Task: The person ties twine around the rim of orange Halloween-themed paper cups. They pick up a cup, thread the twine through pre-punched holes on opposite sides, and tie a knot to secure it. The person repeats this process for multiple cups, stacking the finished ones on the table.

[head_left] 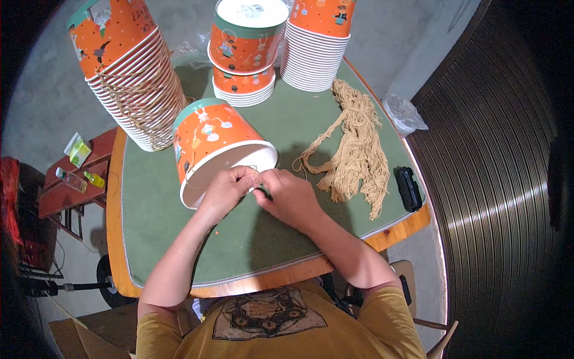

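An orange paper bucket (209, 131) with a green base band and a white rim lies tipped on the table, its mouth toward me. Thin tan string (190, 174) shows at the left of its rim. In front of the mouth, my left hand (224, 191) pinches the string between thumb and fingers. Close against it, my right hand (291, 194) is closed with its fingertips on the same string; the exact hold is partly hidden. To the right of the bucket spreads a bundle of tan strings (359, 143), with a few strands trailing toward it.
Nested bucket stacks stand at the far left (140, 90), back middle (245, 60) and back right (314, 54); the left one has strings draped over it. A black case (408, 189) lies by the right edge of the green-covered table (173, 257). Bottles (72, 179) stand on a red bench.
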`<state>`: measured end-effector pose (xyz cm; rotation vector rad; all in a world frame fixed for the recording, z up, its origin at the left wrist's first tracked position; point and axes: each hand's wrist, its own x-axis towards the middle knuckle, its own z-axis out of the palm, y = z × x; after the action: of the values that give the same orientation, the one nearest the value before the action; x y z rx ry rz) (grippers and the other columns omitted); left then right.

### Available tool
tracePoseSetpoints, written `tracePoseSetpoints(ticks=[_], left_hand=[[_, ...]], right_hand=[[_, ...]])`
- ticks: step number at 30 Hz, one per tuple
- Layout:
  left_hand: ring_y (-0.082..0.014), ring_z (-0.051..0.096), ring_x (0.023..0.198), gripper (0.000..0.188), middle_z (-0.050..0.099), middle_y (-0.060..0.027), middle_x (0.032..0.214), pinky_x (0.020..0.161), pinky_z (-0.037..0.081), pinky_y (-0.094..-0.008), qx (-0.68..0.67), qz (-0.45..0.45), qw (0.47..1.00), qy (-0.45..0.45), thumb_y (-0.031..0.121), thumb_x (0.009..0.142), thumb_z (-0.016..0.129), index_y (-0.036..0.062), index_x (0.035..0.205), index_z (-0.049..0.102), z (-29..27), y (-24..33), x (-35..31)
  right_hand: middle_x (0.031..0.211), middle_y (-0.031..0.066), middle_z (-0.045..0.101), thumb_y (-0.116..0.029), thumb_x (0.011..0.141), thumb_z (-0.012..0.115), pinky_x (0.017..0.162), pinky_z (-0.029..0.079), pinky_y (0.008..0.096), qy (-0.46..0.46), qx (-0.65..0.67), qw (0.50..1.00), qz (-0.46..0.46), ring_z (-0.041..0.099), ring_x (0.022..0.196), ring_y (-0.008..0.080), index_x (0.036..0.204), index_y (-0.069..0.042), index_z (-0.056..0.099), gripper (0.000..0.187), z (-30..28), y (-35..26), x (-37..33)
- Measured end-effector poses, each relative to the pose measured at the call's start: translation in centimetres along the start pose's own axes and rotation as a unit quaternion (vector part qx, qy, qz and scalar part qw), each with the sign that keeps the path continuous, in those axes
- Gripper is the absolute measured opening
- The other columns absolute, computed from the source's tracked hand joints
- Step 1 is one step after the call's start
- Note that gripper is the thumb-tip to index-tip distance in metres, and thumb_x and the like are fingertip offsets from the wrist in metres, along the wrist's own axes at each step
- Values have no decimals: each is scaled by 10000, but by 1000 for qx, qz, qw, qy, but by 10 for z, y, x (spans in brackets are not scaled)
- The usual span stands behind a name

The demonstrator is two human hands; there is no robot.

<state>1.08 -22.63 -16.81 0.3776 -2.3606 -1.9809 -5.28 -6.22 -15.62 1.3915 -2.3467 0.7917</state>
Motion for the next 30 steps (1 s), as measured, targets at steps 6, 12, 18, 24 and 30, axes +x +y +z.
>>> tracePoseSetpoints(ticks=[6,12,18,24,30], left_hand=[[-61,431,648,216,542,32,699,587,382,-253,10,-6,1000,-17,226,961,567,37,917,662,-2,-4,3],[-59,430,641,213,523,34,680,581,378,-252,24,0,999,-31,230,967,552,50,903,646,-3,3,0],[-56,440,661,180,520,39,697,600,381,-243,42,11,998,-39,210,970,543,57,924,627,-5,-2,3],[-50,451,743,144,549,47,805,671,385,-213,-1,14,996,-84,163,961,544,41,962,620,-10,6,-2],[-48,430,730,51,524,52,806,675,379,-203,-7,28,997,-72,79,920,569,48,948,598,-7,13,-5]], right_hand=[[737,100,631,-166,835,639,590,521,410,3,-13,1000,6,649,694,282,862,-71,560,126,9,3,-1],[704,129,624,-182,836,644,587,503,414,-28,69,989,129,647,664,308,881,-64,563,150,6,5,-1],[758,147,649,-224,861,607,648,506,471,-121,196,962,147,656,721,349,913,-88,569,151,2,5,-2],[768,136,653,-220,851,616,646,503,464,-129,205,962,126,657,734,345,932,-92,566,159,4,9,-3],[726,148,648,-197,869,576,620,500,486,-112,211,965,103,661,701,348,944,-95,550,129,4,13,-5]])
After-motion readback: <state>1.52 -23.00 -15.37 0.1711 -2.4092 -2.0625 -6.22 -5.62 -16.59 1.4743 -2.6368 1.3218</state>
